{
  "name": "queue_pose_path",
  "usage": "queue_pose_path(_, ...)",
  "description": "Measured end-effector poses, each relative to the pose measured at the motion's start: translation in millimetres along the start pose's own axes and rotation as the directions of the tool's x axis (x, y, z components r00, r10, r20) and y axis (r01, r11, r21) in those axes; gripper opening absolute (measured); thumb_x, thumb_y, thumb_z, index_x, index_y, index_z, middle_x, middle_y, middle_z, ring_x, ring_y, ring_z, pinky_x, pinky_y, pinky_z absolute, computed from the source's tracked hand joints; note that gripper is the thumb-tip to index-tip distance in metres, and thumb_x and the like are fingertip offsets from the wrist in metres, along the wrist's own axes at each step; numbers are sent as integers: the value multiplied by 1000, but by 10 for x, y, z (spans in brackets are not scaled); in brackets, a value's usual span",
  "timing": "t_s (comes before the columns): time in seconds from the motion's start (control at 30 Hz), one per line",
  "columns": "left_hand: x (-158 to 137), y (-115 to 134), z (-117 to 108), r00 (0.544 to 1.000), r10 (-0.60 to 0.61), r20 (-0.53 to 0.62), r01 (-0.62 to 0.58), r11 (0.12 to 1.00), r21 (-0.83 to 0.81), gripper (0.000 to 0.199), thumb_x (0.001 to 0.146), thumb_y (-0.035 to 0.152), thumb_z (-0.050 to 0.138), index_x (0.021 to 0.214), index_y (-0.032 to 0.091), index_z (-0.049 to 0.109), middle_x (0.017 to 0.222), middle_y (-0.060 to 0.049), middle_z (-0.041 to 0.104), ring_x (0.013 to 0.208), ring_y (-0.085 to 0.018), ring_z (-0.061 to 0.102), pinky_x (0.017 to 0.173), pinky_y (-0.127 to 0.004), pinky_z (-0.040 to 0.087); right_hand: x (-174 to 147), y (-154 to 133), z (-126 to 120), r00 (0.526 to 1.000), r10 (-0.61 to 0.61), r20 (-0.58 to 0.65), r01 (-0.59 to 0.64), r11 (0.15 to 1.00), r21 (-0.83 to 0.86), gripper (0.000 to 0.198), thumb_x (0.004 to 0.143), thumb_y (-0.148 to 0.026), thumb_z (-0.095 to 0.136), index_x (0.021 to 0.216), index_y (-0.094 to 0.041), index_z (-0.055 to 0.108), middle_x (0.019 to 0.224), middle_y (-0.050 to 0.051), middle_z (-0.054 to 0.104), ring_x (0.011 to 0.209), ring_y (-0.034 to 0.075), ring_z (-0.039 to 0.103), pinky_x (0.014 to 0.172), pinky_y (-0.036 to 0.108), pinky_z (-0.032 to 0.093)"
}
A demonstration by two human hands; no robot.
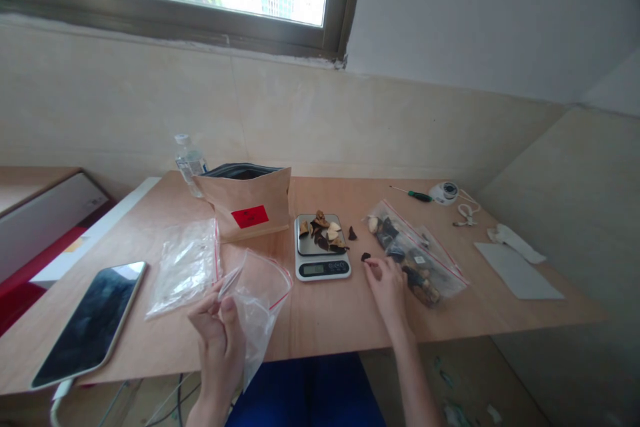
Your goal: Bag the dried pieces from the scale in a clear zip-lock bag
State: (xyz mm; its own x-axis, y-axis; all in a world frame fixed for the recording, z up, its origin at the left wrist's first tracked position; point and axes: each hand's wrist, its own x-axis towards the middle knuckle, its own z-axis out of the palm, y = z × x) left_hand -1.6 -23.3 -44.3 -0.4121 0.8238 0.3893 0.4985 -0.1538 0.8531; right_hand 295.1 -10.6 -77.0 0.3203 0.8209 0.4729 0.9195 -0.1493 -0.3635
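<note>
A phone lies at the table's left edge. The left hand pinches an empty zip bag open. Dried pieces sit on a scale. The right hand, fingers narrowed, touches a dark piece beside a filled bag.

My left hand is raised with fingertips pinched together, while my right hand reaches forward, fingers curled.
</note>
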Motion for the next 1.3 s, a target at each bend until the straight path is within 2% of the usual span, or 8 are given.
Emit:
queue_pose_path(0.1,-8,29,-16,1000,-21,-4,21,1000,4,41,88,59,35,101,20,37,104,-13,57,91,-25,59,80,-44,47,9,43,93,999,-20,44,22,998,-58,26,90,-35,46,93,-21,67,92,10,62,87,28,54,73,38,39)
queue_pose_path(0.3,1,9,-63,998,-56,-8,56,998,28,42,87,59,37,102,20,38,109,-15,57,95,-25,58,83,-43,45,278,-24,293,992,-123,23,120,990,77,31,91,-27,41,111,-16,61,108,14,60,100,28,53,87,43,42)
queue_pose_path(0.43,3,-28,-62,999,-35,3,35,999,1,38,88,56,38,102,21,37,112,-15,58,96,-25,58,84,-43,44,535,0,508,978,-191,85,185,980,77,34,88,-20,41,118,-14,58,113,15,61,107,28,53,93,44,42)
queue_pose_path(0.6,-3,-58,-68,1000,-27,2,27,1000,-7,39,87,58,38,101,21,37,111,-15,58,97,-26,58,83,-43,44,686,39,655,969,-213,127,205,976,70,29,88,-19,43,107,-17,63,106,13,65,103,27,56,90,42,44)
queue_pose_path(0.8,-3,-77,-64,998,-65,0,65,998,-5,44,86,61,38,103,20,38,107,-15,58,98,-27,57,87,-46,42,644,11,508,980,-173,99,168,984,57,24,89,-24,46,97,-17,67,98,12,67,95,27,58,84,40,45)
queue_pose_path(1.0,-17,-93,-31,997,-71,36,72,997,-25,42,88,59,36,105,20,38,108,-14,58,103,-27,57,92,-47,40,577,-487,129,989,-114,-98,137,950,280,23,87,-33,55,104,-19,62,101,9,68,96,26,57,84,38,45)
queue_pose_path(1.13,-34,-82,-17,997,-66,40,68,997,-47,39,88,57,38,104,21,37,112,-16,59,104,-27,58,91,-47,42,518,-920,96,948,-317,41,272,869,413,12,85,-28,61,95,-22,64,97,4,69,97,23,56,85,35,43)
queue_pose_path(1.3,-42,-115,-59,999,-45,23,46,998,-51,37,89,54,40,104,21,38,111,-14,59,105,-27,57,92,-47,41,459,-1057,363,905,-415,89,372,877,304,4,85,-24,63,86,-22,65,90,4,70,95,24,55,87,39,38)
